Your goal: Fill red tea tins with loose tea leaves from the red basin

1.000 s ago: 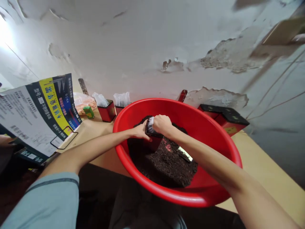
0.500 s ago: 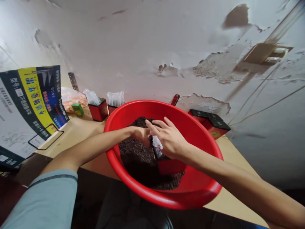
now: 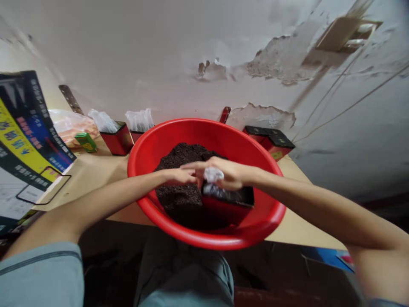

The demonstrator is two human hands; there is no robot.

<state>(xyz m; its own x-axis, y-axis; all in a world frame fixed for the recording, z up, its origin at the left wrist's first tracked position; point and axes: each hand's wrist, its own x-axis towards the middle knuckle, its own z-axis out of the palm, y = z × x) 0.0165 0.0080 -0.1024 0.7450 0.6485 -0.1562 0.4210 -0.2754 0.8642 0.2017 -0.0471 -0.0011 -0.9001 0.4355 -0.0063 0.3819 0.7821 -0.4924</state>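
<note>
A large red basin [image 3: 153,145] holds dark soil [image 3: 182,155] and sits at the table's near edge. Inside it lies a small red square pot [image 3: 223,209] lined with a clear plastic bag [image 3: 212,175]. My left hand [image 3: 179,175] reaches in over the soil, its fingers pinched at the pot's left rim. My right hand [image 3: 228,172] is closed on the bunched top of the plastic bag, just above the pot. The two hands touch at the fingertips.
Two more red pots [image 3: 119,138] with plastic liners stand at the back left, beside a small green box [image 3: 86,142] and an orange bag [image 3: 68,128]. A printed sack [image 3: 22,140] leans at left. A black-topped red box [image 3: 270,138] stands behind the basin, against the peeling wall.
The pot has been set more level in the basin. My right hand went from spread over it to closed on the plastic liner. The view shifted left and up.
</note>
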